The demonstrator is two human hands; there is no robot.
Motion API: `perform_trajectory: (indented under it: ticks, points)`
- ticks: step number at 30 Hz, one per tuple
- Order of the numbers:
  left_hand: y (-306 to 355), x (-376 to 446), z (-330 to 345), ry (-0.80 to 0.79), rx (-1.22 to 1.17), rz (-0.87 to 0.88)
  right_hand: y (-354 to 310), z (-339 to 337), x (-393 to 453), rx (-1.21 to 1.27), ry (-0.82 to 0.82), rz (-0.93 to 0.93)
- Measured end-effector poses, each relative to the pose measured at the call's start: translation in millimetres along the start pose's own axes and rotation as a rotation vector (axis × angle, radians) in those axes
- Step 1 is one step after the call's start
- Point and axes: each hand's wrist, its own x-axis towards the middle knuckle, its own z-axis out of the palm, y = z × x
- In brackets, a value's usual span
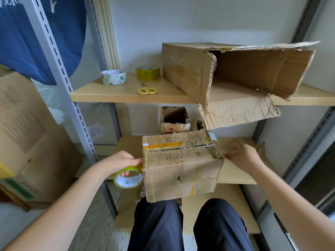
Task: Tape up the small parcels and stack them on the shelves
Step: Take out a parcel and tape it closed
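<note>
The small parcel (181, 167) rests on the person's knees, in front of the lower shelf (235, 176). The left hand (120, 163) has its grip curled through the core of a yellow tape roll (128, 177), held tight against the parcel's left edge; the right hand (239, 154), blurred, sits at the far top corner, fingers curled — pinching the tape's end, I'd guess, though I cannot tell for sure. From here the strip could wander off the flap seam or wrinkle if either grip slackens, and the parcel, only balanced on the lap, could tip away from the roll. Handwritten characters cross the lid, including 小 and 文; the roll's core carries green print too small to read. Above the left grip lie scissors (146, 90) — unused.
</note>
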Motion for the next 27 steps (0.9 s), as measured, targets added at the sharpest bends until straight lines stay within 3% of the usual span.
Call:
perform_trajectory:
  ticks: [2, 4, 5, 13, 18, 22, 27]
  points:
    - [1, 0, 2, -0.013, -0.012, 0.01, -11, 16, -25, -0.112, 0.282, -0.431]
    - [1, 1, 3, -0.016, -0.022, 0.017, -17, 42, -48, -0.245, 0.277, -0.718]
    - [1, 1, 4, -0.019, -0.02, 0.016, -14, 50, -51, -0.291, 0.251, -0.77]
    - [30, -3, 37, -0.094, -0.051, 0.041, -12, 2, -32, -0.515, 0.116, -0.626]
    - [59, -5, 84, -0.116, -0.142, 0.047, -15, 30, -67, -0.419, -0.063, -0.805]
    - [62, -10, 90, -0.099, -0.237, 0.047, -30, 22, -65, -0.369, -0.155, -0.768]
    - [70, -17, 94, -0.104, -0.333, 0.085, -56, 64, -94, -0.318, -0.086, -0.86]
